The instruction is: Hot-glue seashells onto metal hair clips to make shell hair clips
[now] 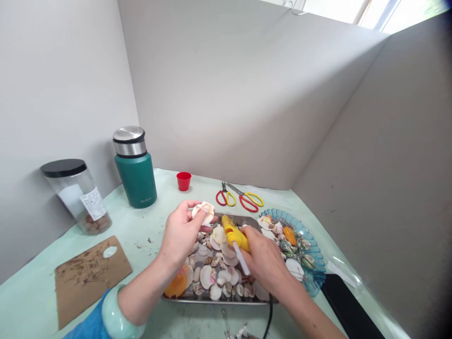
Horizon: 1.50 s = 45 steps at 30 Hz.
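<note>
Between its thumb and fingers, my left hand [181, 230] pinches a pale scallop shell [204, 213], with a thin strand lying across it. My right hand [263, 252] is wrapped round a yellow hot glue gun [235, 234]. A whitish glue stick [241, 259] juts from the gun's back end towards me, and the nozzle points away, just right of the held shell. Both hands are over a metal tray [212, 302] full of assorted seashells [206, 277]. An orange shell [180, 281] lies at the tray's left end.
A blue glass plate [319, 261] of shells stands right of the tray, near a black flat object [349, 306]. Two pairs of scissors [243, 197] and a red cup [183, 181] lie behind. Left are a green flask [136, 174], a jar [83, 202] and cardboard [88, 278]. A black cord [270, 315] hangs over the tray's front.
</note>
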### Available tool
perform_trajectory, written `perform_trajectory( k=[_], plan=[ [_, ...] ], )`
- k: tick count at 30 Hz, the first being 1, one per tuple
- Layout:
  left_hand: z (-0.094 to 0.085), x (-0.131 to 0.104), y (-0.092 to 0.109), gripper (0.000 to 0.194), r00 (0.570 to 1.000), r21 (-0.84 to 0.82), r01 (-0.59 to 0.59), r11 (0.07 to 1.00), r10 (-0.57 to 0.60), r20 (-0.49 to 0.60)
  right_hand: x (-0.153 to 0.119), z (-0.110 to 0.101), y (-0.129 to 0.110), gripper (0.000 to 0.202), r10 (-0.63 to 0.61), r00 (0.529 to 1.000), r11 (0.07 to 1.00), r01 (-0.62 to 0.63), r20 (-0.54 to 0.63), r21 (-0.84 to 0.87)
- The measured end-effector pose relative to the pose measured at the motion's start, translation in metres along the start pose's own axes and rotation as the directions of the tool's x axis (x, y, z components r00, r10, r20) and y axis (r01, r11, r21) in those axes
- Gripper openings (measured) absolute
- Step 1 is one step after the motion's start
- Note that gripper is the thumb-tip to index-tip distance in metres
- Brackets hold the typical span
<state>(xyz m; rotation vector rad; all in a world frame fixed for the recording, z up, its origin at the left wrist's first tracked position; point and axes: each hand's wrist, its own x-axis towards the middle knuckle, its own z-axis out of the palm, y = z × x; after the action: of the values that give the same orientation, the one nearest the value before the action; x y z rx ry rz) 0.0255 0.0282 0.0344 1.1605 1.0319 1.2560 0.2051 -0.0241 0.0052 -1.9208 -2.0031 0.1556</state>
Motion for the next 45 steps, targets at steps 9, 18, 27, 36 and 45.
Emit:
perform_trajectory(
  k=[9, 18, 27, 36, 45],
  plan=[
    [0.005, -0.01, 0.006, 0.029, 0.99, -0.11, 0.095, 0.989, -0.081, 0.118, -0.003, -0.022, 0.0, 0.024, -0.158, 0.987, 0.983, 0.161, -0.04, 0.083],
    [0.019, -0.027, 0.002, 0.025, 0.981, 0.034, 0.071, 0.997, -0.076, 0.179, -0.01, -0.017, -0.024, 0.014, -0.015, 0.961, 0.809, 0.174, -0.276, 0.561],
    [0.022, -0.031, 0.001, 0.022, 0.973, -0.003, 0.106, 0.994, -0.103, 0.204, -0.009, -0.01, -0.02, 0.022, 0.148, 0.979, 0.635, 0.014, -0.14, 0.772],
    [0.021, -0.031, -0.002, 0.019, 0.963, -0.021, 0.102, 0.995, -0.094, 0.253, -0.007, -0.013, -0.023, 0.026, 0.189, 0.982, 0.43, -0.085, 0.003, 0.899],
    [0.022, -0.032, -0.003, 0.019, 0.963, -0.024, 0.117, 0.993, -0.107, 0.249, -0.008, -0.01, -0.024, 0.027, 0.203, 0.979, 0.45, -0.07, -0.025, 0.89]
  ],
)
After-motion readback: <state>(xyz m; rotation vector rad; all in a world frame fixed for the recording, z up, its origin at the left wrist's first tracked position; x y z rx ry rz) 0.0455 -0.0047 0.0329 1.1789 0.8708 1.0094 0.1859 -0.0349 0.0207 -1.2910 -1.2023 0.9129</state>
